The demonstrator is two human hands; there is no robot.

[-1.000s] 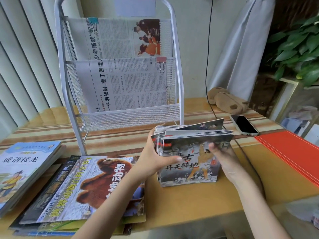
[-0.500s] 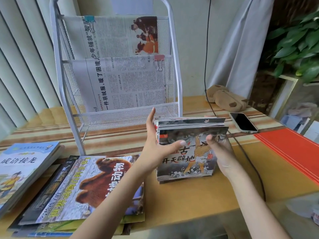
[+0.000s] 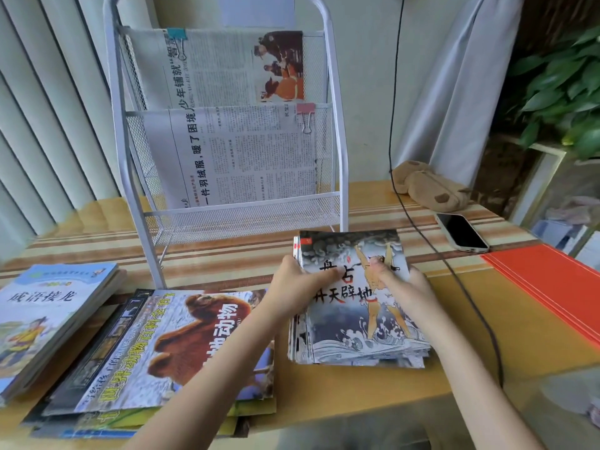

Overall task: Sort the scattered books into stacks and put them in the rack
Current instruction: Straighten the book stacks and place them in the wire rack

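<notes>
In the head view, the booklets lie flat in a stack on the table, at 5 o'clock from the rack. They look thin, glossy and floppy, likely to slide and fan apart, so gripping both side edges should suit best. The left hand clasps the left edge, thumb on the cover; the right hand seems to press the cover, fingers curled.

both hands on booklet stack
</notes>
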